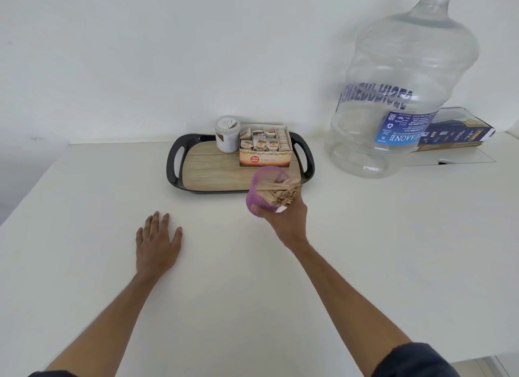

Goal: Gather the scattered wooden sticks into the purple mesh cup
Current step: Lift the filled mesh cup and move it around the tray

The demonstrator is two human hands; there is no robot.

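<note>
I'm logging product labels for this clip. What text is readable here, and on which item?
"AQUAONE", upside down: blue label on water jug.
"FRESH" in red circle: tea box; the rest is blurred.
Large blue lettering on the jug: mirrored, unreadable.
White jar and dark blue box: print too small.

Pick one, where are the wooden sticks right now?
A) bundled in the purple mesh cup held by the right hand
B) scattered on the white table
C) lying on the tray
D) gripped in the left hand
A: the wooden sticks sit bundled in the purple mesh cup, which the right hand grips, tilted, by the tray; the left hand lies flat on the table and holds nothing.
</note>
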